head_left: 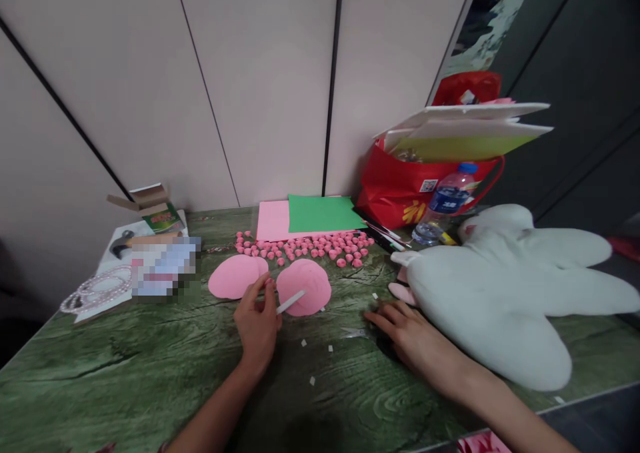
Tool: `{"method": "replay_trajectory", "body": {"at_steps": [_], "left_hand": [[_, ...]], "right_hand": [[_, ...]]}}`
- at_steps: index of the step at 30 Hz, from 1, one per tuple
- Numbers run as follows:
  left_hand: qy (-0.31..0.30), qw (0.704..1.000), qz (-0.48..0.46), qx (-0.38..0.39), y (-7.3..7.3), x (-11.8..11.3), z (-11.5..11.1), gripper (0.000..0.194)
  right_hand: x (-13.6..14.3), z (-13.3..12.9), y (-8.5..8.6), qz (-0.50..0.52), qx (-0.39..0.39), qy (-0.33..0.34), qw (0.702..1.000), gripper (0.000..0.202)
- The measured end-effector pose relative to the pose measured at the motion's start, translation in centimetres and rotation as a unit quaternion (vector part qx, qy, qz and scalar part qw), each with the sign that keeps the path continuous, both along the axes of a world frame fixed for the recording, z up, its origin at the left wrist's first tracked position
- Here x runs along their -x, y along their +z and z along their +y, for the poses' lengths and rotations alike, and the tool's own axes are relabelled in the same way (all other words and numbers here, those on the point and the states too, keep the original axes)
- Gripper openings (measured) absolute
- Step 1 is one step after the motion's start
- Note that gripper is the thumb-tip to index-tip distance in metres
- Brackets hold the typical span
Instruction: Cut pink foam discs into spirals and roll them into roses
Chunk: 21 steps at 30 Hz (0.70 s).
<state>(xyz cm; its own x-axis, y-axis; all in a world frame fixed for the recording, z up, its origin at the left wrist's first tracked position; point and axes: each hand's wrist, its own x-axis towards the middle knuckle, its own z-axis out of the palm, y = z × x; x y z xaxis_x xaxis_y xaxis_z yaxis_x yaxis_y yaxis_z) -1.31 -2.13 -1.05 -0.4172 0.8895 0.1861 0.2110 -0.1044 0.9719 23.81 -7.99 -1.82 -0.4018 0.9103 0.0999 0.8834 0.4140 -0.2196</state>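
Note:
My left hand (256,323) is closed in a pinch, with a small pink paper rose (271,283) at its fingertips and a white strip (291,301), which looks like foam tape, sticking out to the right. It hovers at the near edge of two stacks of pink paper circles, the left stack (233,278) and the right stack (305,286). My right hand (403,327) rests low on the table over the dark handles of small scissors (354,333), whose blades point left. Its fingers are bent around the handles, which are partly hidden. Several white bits (331,349) lie between my hands.
Several pink paper roses (320,245) spread behind the circles, before green paper (320,213) and pink paper (273,219). A white plush toy (490,293) fills the right side. Behind it stand a water bottle (445,206) and red bag (385,186). Bead strands (100,286) lie left.

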Motion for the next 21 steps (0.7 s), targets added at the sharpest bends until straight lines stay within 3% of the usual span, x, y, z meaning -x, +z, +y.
{"method": "replay_trajectory", "body": {"at_steps": [3,6,8,10,13,17,21], "left_hand": [[0.021,0.999,-0.009,-0.029,0.5,-0.2,-0.2,0.031],[0.029,0.997,-0.012,-0.068,0.8,-0.2,-0.3,0.031],[0.028,0.996,-0.007,-0.084,0.8,-0.2,-0.4,0.031],[0.022,0.995,0.003,-0.096,0.5,-0.2,-0.5,0.03],[0.012,0.993,0.024,-0.112,0.1,-0.2,-0.6,0.027],[0.016,0.991,0.058,-0.121,-0.1,0.1,-0.5,0.025],[0.028,0.989,0.076,-0.126,-0.2,0.5,-0.3,0.024]], "right_hand": [[0.2,0.2,1.0,0.058,0.044,0.009,0.997,0.044],[0.3,0.5,2.2,0.207,0.078,0.009,0.975,0.036],[1.1,0.9,2.9,0.355,0.111,-0.01,0.928,0.031],[2.6,1.5,3.2,0.488,0.159,0.001,0.858,0.03],[5.9,2.2,3.1,0.561,0.18,0.02,0.808,0.031],[9.5,2.4,3.0,0.558,0.126,0.031,0.819,0.035],[10.5,1.7,3.7,0.521,0.074,0.022,0.85,0.041]]}}
